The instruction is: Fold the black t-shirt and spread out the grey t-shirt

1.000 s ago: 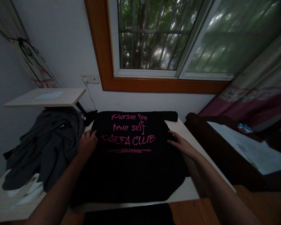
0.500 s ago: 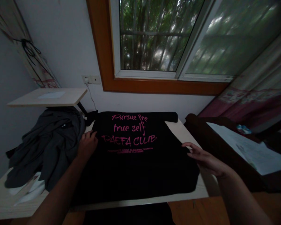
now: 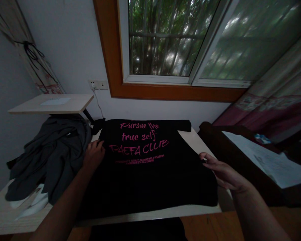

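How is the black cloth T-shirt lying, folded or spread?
Spread: the black cloth T-shirt lies wide, pink lettering showing, sleeve extended.

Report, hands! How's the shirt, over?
Left grip, right grip: opposite edges of black cloth T-shirt. Pink lettering upward. Crumpled grey fabric beside left grip.

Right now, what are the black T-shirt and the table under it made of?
The black T-shirt looks like soft, matte fabric, maybe cotton: it lies limp, without shine. The table seems to be wood or wood-look board, smooth and pale, with faint grain.
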The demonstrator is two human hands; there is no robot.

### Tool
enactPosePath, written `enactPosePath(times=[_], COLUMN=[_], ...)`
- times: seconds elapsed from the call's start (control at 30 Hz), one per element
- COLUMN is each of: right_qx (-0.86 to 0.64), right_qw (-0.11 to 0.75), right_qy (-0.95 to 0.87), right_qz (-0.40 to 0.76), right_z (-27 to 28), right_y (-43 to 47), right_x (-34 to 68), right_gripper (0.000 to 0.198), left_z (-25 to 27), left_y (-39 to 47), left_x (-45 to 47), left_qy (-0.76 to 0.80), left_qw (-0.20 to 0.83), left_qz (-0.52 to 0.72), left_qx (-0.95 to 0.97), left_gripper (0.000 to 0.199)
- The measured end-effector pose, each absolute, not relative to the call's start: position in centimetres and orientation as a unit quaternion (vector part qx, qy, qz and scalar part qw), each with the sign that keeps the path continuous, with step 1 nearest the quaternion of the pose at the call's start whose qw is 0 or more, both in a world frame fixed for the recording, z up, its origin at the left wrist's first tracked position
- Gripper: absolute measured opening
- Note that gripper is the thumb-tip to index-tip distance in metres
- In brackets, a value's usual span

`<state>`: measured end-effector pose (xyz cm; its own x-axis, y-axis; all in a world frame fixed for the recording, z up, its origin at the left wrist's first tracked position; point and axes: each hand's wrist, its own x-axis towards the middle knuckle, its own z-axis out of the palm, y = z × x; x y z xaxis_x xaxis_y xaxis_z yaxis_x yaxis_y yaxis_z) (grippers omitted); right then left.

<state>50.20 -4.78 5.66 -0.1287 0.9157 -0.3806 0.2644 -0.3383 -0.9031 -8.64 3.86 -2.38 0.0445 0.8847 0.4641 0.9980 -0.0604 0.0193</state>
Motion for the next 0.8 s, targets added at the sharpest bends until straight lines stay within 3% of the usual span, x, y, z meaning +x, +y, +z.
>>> enactPosePath(times=[0.13, 0.23, 0.5, 0.7, 0.8], right_qx=[-0.637, -0.680, -0.636, -0.643, -0.658], right_qw=[0.225, 0.174, 0.220, 0.165, 0.154], right_qy=[-0.492, -0.543, -0.725, -0.746, -0.731], right_qz=[0.549, 0.461, 0.147, -0.049, -0.094], right_z=[5.5, 4.8, 1.6, -2.0, -3.0], right_y=[-3.4, -2.4, 2.5, 4.6, 4.9], right_x=[49.4, 49.7, 48.3, 43.7, 42.5], right_gripper=[0.042, 0.043, 0.036, 0.045, 0.048], left_z=[-2.3, -2.1, -0.9, -1.1, -1.4], left_y=[3.8, 3.7, 3.7, 3.8, 4.0], left_x=[-8.6, -8.5, -7.8, -7.8, -7.8], left_qy=[-0.662, -0.655, -0.577, -0.570, -0.587], left_qw=[0.162, 0.163, 0.129, 0.094, 0.101], left_qz=[-0.184, -0.198, -0.196, -0.199, -0.194], left_qx=[-0.708, -0.711, -0.782, -0.792, -0.780], left_gripper=[0.040, 0.039, 0.035, 0.036, 0.038])
